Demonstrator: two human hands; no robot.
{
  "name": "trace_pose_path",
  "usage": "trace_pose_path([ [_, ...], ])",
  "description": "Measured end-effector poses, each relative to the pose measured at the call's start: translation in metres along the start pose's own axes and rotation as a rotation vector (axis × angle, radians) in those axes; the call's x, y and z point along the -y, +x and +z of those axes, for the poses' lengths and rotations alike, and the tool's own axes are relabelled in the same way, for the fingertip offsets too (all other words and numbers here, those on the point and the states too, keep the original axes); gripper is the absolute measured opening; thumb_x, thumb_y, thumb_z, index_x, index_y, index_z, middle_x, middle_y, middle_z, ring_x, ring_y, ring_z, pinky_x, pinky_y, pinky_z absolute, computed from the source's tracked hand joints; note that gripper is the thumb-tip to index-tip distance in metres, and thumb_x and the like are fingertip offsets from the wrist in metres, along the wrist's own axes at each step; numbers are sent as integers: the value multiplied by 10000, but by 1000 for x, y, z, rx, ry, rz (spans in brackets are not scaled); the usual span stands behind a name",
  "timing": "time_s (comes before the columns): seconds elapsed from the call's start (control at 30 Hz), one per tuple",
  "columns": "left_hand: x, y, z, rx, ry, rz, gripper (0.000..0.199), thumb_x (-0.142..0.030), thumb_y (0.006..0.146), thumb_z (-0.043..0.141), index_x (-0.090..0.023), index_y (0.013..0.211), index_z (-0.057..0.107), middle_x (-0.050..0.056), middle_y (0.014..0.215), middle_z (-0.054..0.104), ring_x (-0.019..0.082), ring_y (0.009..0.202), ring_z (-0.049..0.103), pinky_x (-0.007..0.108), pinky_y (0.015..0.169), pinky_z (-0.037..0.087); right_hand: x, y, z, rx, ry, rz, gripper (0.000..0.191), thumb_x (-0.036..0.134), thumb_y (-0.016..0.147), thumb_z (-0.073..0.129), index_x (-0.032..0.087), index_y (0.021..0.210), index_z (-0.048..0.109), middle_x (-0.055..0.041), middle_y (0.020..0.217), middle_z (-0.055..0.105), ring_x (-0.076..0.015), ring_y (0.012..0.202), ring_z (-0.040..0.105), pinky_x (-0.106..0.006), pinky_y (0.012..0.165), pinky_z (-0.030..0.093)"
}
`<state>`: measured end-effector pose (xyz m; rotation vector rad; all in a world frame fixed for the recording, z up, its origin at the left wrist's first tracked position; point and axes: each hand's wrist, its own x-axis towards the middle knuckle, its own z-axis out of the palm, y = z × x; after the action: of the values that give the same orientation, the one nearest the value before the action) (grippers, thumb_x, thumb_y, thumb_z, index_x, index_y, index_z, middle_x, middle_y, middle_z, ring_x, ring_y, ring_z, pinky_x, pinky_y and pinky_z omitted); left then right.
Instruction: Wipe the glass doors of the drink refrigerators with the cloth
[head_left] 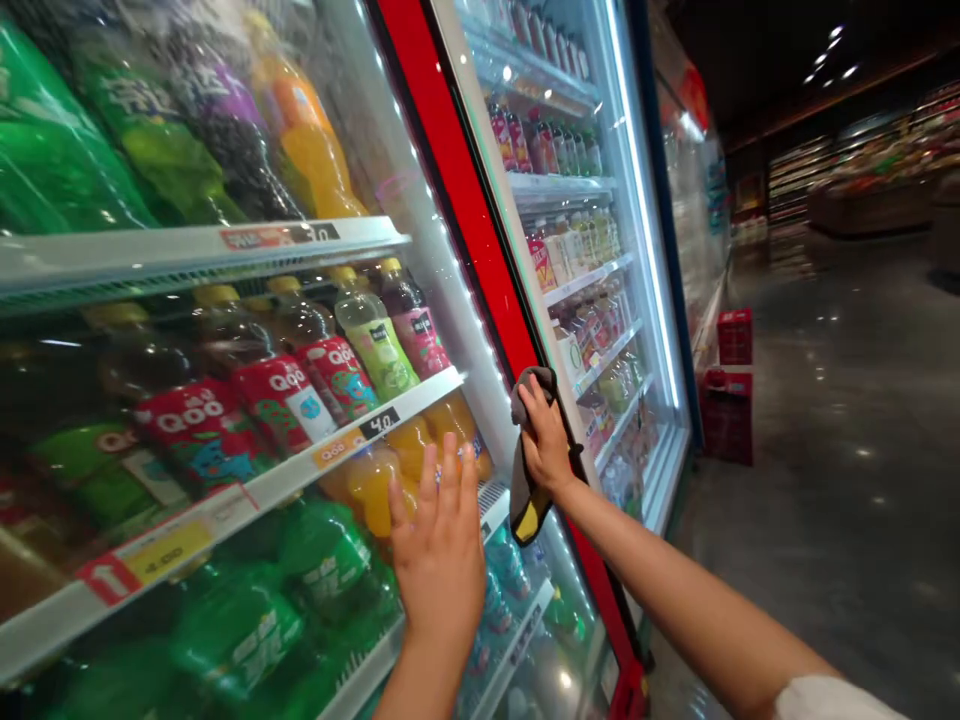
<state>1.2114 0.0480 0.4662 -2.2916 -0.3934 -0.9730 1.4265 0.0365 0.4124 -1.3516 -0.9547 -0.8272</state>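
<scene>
My right hand point(547, 445) presses a grey cloth point(523, 490) with a dark border and a yellow patch against the red door frame point(480, 200) of a drinks fridge. Part of the cloth bunches above my fingertips and part hangs below the hand. Lower and to the left, my left hand point(441, 555) is open, its fingers stretched out and pointing up in front of the glass door. Whether its palm touches the glass cannot be made out. Behind the glass, Qoo bottles point(277, 395) stand on a shelf, with orange drink bottles point(375, 480) below it.
Green bottles point(247, 625) fill the lower shelf, and large soda bottles point(300, 110) stand on the upper one. To the right is a second lit fridge point(592, 190) with drinks. Red boxes point(727, 400) stand on the shiny floor point(840, 480) beyond it.
</scene>
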Motion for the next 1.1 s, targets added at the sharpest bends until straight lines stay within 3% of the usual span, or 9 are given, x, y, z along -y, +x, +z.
trace_pose_path([
  [0.13,10,1,-13,57,22,22,740,-174,961,519,-225,1636,219,67,1699,225,188,1602,-8,495,1295,-87,15,38,-6,51,-45,88,649,137,950,445,352,1562,426,-37,1680,328,-288,1491,403,-559,1230,316],
  [0.27,20,2,-24,104,53,87,666,-214,980,512,-208,1613,306,56,1687,261,172,1598,-3,434,1301,-88,27,18,-15,37,-56,217,669,84,898,448,353,1507,514,-39,1636,396,-269,1456,442,-496,1187,408],
  [0.37,28,6,-36,129,70,132,631,-223,982,501,-186,1595,351,46,1672,293,177,1596,1,429,1304,-87,41,19,-17,28,0,286,755,40,869,383,320,1569,424,-47,1625,426,-228,1483,427,-457,1201,401],
  [0.47,36,15,-51,165,55,168,621,-216,981,477,-199,1591,360,35,1660,308,169,1595,37,445,1308,-82,54,61,-14,-9,29,358,773,79,898,379,267,1639,262,-75,1612,454,-223,1481,438,-437,1193,409],
  [0.57,45,25,-69,209,15,168,622,-201,981,446,-220,1596,352,31,1660,303,178,1595,85,474,1308,-75,62,96,-12,30,36,339,740,122,935,377,268,1646,232,-67,1635,418,-212,1500,410,-436,1210,382],
  [0.67,52,29,-81,250,-15,135,645,-181,972,444,-226,1605,327,27,1661,308,172,1597,71,479,1304,-80,65,83,-17,117,27,376,704,139,959,346,267,1643,235,-79,1683,317,-215,1547,323,-486,1238,326],
  [0.8,55,25,-80,292,-33,82,693,-152,945,448,-246,1614,295,14,1653,330,166,1598,70,492,1301,-82,64,56,-25,222,1,498,730,135,958,325,214,1660,144,-128,1709,224,-237,1568,271,-497,1224,347],
  [1.0,48,31,-75,306,-30,48,675,-216,973,458,-260,1620,271,31,1637,357,206,1588,168,515,1299,-68,62,115,-16,165,47,387,741,146,974,315,272,1664,76,-107,1721,194,-233,1578,242,-535,1238,297],
  [1.1,44,38,-83,275,-16,22,656,-243,990,469,-270,1616,274,35,1625,377,228,1566,254,515,1300,-65,59,101,-16,196,43,364,722,175,988,336,299,1660,103,-110,1719,204,-253,1579,236,-589,1234,275],
])
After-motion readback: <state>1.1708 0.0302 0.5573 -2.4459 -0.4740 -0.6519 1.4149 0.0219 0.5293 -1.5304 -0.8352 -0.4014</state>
